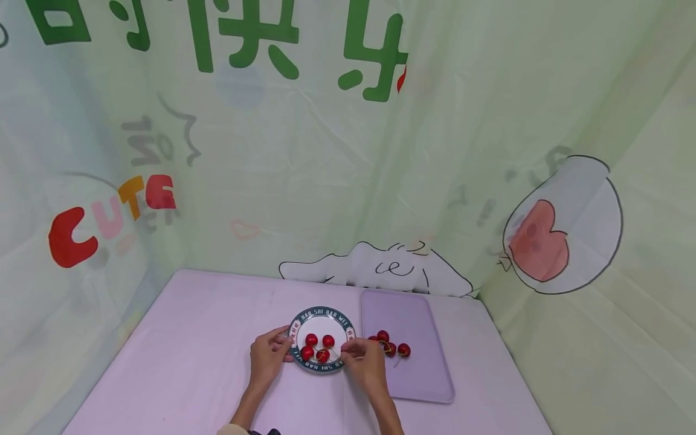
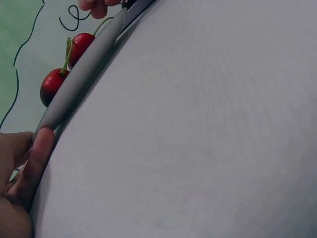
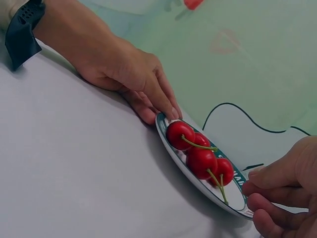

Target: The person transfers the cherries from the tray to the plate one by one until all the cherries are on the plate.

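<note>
A round white plate (image 1: pixel 322 323) with a dark green lettered rim holds several red cherries (image 1: pixel 312 339) with stems. My left hand (image 1: pixel 267 354) grips the plate's left edge, thumb on the rim and fingers around the side, as the right wrist view shows. My right hand (image 1: pixel 363 361) is at the opposite edge, its loosely bent fingertips (image 3: pixel 257 201) overlapping the rim. Green stems (image 3: pixel 222 191) point toward that hand and end short of its fingers. From the left wrist view, the plate's pale underside (image 2: pixel 81 82) lies close over the table.
Right of the plate lies a purple tray (image 1: pixel 418 377) with several more cherries (image 1: pixel 403 350), partly behind my right hand. A pale cloth covers the table (image 1: pixel 217 320). Printed curtains (image 1: pixel 326 181) stand behind and at both sides. A dark strap (image 3: pixel 22 37) circles my left wrist.
</note>
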The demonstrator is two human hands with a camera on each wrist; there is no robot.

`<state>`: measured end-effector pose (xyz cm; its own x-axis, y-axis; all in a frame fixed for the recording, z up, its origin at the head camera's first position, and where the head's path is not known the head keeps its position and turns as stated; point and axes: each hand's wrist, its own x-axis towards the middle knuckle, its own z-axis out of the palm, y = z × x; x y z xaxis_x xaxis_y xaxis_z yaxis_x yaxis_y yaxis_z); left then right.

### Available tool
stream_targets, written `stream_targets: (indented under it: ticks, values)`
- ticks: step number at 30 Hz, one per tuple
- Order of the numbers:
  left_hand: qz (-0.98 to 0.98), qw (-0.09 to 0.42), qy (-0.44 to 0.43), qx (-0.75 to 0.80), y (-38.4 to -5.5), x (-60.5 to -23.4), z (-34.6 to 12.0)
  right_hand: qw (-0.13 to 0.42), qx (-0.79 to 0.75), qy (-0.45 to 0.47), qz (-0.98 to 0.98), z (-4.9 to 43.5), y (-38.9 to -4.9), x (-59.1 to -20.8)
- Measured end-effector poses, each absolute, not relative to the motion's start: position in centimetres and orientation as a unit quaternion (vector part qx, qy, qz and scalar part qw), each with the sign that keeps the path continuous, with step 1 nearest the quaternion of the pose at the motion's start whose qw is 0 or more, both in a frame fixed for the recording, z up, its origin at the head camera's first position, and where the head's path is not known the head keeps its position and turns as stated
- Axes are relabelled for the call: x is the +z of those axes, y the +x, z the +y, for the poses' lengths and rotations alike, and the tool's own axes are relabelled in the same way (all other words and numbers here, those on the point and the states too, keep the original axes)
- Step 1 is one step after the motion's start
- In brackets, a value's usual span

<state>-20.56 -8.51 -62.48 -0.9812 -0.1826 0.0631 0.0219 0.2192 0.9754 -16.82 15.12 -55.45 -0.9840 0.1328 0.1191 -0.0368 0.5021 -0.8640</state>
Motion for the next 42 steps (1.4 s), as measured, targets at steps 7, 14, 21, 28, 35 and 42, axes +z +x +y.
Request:
stream_targets:
  ticks: [7,14,21,28,35,42]
  values:
    - [-0.778,0.089,0.053,-0.619,-20.6,-62.5,-8.5,0.114,0.506,-0.053,-0.853,15.9,-16.6,-54.5]
    - [-0.778,0.081,0.053,-0.620,-20.5,-62.5,-8.4,0.123,0.501,-0.078,-0.853,16.9,-15.9,-53.1]
    - [-0.779,0.079,0.056,-0.619,-20.4,-62.2,-8.4,0.139,0.506,-0.087,-0.847,17.4,-14.9,-51.2]
    - [-0.782,0.080,0.059,-0.615,-20.4,-62.1,-8.3,0.132,0.529,-0.111,-0.831,18.2,-15.2,-51.1]
    - [-0.781,0.082,0.054,-0.617,-20.4,-62.2,-8.4,0.159,0.524,-0.113,-0.829,19.3,-15.9,-51.7]
    - [-0.779,0.087,0.053,-0.619,-20.5,-62.3,-8.5,0.183,0.522,-0.112,-0.826,20.7,-16.7,-52.7]
